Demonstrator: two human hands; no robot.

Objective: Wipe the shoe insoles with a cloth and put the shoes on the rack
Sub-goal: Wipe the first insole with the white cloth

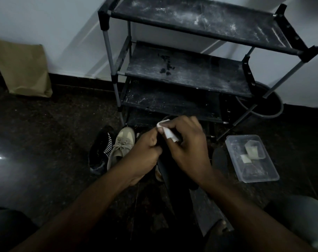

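Container (pixel 271 174) of clear plastic on the floor, right of the hands: we note pale folded wipes (pixel 252 150) inside. Our right hand (pixel 188 148) pinches a white cloth (pixel 168 133) between curled fingers and thumb. Our left hand (pixel 145 151) grips a black shoe (pixel 165 167), fingers curled; the shoe's detail is too dim. Beige sneaker (pixel 121 146) and striped black shoe (pixel 101 149) lie just left; shoe rack (pixel 191 71) stands beyond

Home entry corner: dusty black shoe rack (pixel 191 75) against a white wall (pixel 45 24); loose shoes (pixel 122 144) on dark floor (pixel 54 124) before the rack; paper bag (pixel 25 70) to its left; bucket (pixel 269 106) at its right.
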